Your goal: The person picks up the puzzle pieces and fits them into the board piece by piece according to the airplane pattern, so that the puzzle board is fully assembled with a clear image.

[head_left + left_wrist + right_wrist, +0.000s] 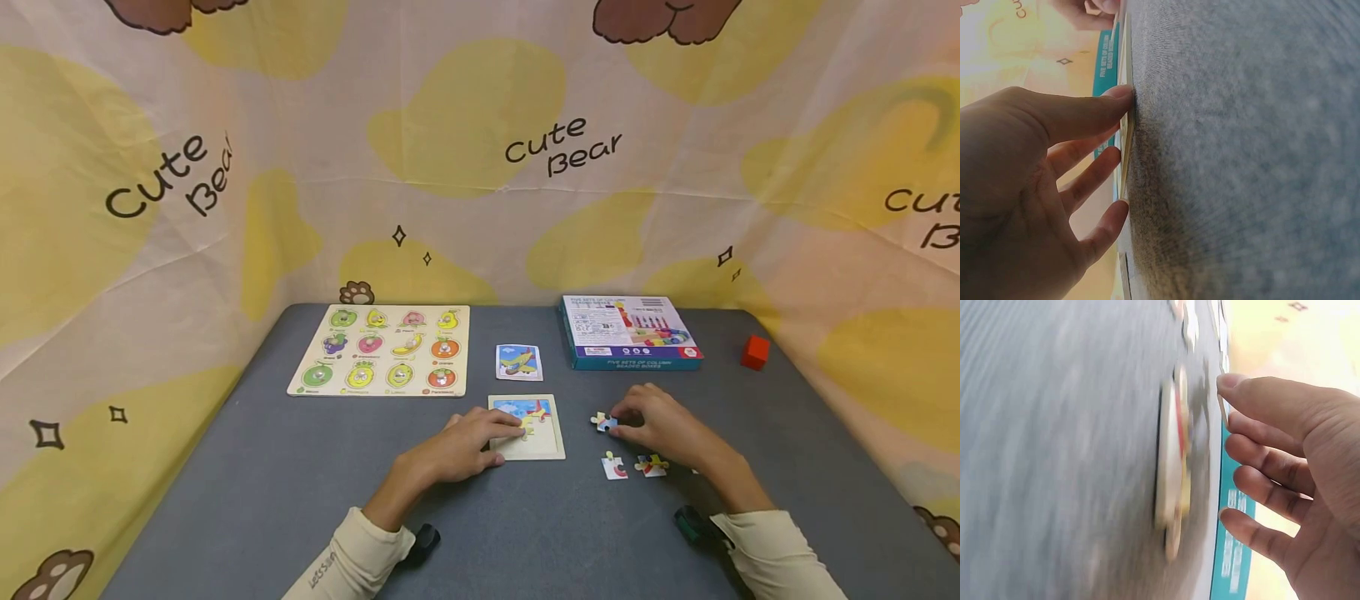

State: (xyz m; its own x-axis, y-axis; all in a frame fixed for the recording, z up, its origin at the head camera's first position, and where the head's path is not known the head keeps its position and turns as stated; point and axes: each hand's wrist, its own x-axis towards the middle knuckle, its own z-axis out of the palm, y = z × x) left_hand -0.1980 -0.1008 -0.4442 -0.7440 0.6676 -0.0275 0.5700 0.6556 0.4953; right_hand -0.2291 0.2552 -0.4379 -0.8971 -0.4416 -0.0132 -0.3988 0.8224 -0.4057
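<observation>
Blue-and-cream puzzle piece [599,421] is sitting at three o'clock of tray [558,437]; I'm watching right hand [660,427] pinching it between thumb and forefinger, other fingers loosely bending. Left hand [460,443] is lying on tray, fingers relaxed and spreading, gripping nothing I'm seeing. I'm judging piece light, thin, stiff, knobs perhaps chipping easily; edges offering best hold. Loose pieces [614,467] are lying around four o'clock. Grey table [285,483] is looking matte; printed cloth [450,208] is hanging nine through three.
</observation>
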